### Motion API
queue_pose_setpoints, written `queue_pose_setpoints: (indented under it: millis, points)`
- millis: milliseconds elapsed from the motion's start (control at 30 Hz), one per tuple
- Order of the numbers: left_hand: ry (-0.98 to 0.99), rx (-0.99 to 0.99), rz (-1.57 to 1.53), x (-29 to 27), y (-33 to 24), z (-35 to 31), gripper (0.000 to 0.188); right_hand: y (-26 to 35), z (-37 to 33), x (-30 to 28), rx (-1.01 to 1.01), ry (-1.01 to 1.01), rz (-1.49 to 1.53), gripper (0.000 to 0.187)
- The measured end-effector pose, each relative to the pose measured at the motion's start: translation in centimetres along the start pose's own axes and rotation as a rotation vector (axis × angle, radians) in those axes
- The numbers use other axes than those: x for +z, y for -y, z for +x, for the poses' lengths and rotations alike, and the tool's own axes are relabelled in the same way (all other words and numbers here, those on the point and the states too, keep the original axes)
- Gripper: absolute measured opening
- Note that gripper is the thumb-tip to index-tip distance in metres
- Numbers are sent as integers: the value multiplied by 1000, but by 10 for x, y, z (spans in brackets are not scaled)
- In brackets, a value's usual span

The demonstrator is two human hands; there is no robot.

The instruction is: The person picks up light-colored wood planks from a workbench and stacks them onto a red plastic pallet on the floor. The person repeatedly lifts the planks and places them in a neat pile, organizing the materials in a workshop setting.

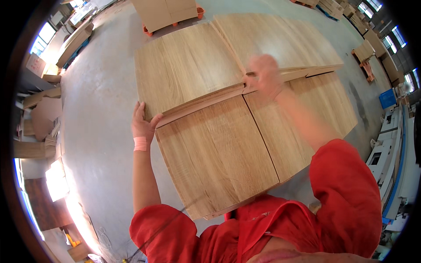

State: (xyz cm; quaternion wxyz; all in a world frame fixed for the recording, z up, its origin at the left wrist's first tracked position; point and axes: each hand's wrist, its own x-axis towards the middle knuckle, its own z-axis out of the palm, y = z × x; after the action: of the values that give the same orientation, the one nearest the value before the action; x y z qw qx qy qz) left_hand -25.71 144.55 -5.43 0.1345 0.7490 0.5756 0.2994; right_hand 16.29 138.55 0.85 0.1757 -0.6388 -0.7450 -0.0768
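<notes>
Resting at the near left corner of the upper-left panel [188,65], the left hand [142,126] has its thumb spread well away from its fingers, the thumb against the panel's front edge and the fingers by its left side; a pink band [140,143] circles that wrist, and grey floor [101,87] shows to its left; just right of the hand, the lower-left panel [215,153] lies nearer the body, its wood grain like that of the panel beyond; behind them is a brown box [164,13] with orange supports; farther right, the right hand [265,76] is blurred over the place where the panels meet, its fingers looking curled, though I cannot tell how tightly or whether they hold anything; the upper-right panel [285,39] lies beyond it, and the lower-right panel [298,127] lies beneath the bare forearm, with a dark seam along its left edge; a blue crate [387,99] stands on the far right, well apart from the panels.
</notes>
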Motion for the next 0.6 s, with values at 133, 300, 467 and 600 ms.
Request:
queue_pose_setpoints:
  millis: [133, 300, 467, 600]
  points:
    - [-2, -369, -352, 8, -17, 20, 81, -73, -2, 13, 215, 39, -264, 75]
    - [96, -367, -639, 4, -22, 19, 80, -84, -20, 13, 11, 99, -195, 75]
    - [204, -301, -646, -9, -20, 22, 76, -70, -38, 7, -166, 68, -165, 52]
    - [151, -291, -760, 1, -9, 17, 71, -40, -42, 8, -368, -112, -244, 35]
